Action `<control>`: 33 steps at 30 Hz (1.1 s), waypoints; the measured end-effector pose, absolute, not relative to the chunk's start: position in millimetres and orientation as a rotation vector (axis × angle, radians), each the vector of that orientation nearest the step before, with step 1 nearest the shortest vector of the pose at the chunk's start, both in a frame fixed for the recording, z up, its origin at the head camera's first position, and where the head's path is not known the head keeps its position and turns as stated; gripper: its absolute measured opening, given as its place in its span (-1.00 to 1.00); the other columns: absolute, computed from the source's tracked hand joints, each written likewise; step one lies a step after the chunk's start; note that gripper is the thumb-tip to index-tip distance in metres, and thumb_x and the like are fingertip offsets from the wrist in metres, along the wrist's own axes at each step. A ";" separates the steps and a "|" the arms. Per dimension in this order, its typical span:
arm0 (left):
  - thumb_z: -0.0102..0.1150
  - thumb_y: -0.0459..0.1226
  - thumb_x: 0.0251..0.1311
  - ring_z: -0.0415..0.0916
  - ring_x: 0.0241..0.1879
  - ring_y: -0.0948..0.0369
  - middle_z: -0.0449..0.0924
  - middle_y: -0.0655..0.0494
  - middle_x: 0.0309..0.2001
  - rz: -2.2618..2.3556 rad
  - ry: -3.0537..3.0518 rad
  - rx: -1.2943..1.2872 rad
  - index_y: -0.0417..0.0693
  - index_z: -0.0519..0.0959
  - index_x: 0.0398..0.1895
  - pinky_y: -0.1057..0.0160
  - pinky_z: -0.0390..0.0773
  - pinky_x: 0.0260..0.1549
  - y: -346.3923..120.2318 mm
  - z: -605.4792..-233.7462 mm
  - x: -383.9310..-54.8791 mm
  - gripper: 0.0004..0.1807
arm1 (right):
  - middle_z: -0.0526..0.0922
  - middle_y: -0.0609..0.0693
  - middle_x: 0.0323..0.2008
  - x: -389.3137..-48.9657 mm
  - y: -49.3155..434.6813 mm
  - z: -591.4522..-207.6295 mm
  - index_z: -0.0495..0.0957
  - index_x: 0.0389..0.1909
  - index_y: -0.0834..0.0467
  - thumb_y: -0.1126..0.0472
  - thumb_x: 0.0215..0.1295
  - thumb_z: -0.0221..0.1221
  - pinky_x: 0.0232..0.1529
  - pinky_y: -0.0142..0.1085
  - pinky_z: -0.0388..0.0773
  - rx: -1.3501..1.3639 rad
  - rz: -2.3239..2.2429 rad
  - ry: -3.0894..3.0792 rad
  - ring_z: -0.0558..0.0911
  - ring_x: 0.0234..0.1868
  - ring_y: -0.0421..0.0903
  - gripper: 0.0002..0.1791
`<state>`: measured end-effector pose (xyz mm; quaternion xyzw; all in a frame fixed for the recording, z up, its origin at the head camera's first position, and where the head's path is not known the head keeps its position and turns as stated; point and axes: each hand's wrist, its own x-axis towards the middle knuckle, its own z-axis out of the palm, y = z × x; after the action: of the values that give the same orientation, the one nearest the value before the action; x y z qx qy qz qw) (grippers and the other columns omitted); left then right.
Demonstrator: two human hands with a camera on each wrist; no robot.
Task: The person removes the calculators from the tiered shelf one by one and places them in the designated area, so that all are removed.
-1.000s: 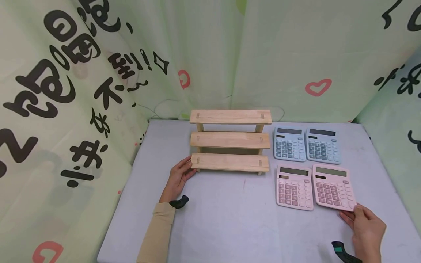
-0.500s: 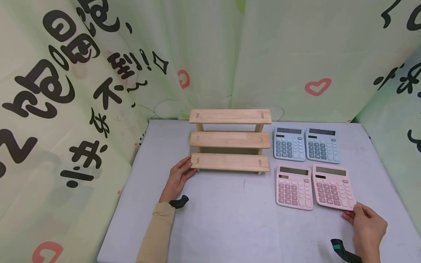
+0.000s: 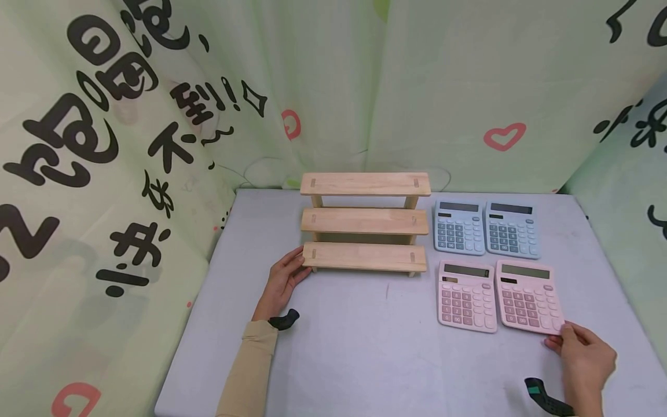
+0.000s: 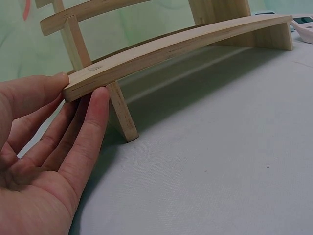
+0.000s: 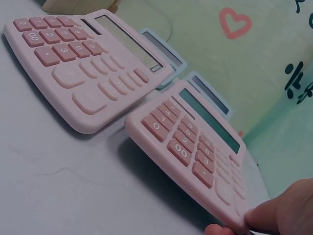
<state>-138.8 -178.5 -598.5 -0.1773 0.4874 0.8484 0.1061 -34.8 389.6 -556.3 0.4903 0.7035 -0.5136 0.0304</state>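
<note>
A three-tier wooden shelf (image 3: pixel 365 222) stands toward the back of the table. My left hand (image 3: pixel 282 281) pinches the left end of its lowest board (image 4: pixel 146 58), thumb at the board's end and fingertips underneath, as the left wrist view shows. At the right, my right hand (image 3: pixel 586 359) pinches the lower right corner of the right pink calculator (image 3: pixel 530 296) between thumb and fingers. A second pink calculator (image 5: pixel 88 68) lies just left of it. In the right wrist view, a dark shadow shows beneath the near edge of the pinched calculator.
Two blue calculators (image 3: pixel 458 228) lie side by side behind the pink ones, close to the right of the shelf. Printed curtains (image 3: pixel 443 92) enclose the white table (image 3: pixel 354 359) at the back and sides.
The right hand shifts very slightly to the right, still pinching the pink calculator's corner. The left hand and the shelf stay where they were.
</note>
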 end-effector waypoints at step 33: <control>0.09 -0.42 0.51 0.67 0.05 0.26 0.32 -0.11 0.46 2.500 1.416 -0.537 -0.16 0.35 0.53 0.35 0.73 0.09 -178.9 -599.7 -139.7 -0.44 | 0.55 0.40 0.04 -36.9 388.1 -567.2 0.34 0.48 0.37 0.18 0.67 -0.09 -0.64 -0.55 0.53 1.407 -1.293 2.511 0.46 -0.72 -0.48 -0.48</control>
<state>-139.7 -178.9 -599.7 -0.1827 0.4815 0.8502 0.1092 -36.9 388.1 -567.2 0.4457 0.7958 -0.4099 -0.0071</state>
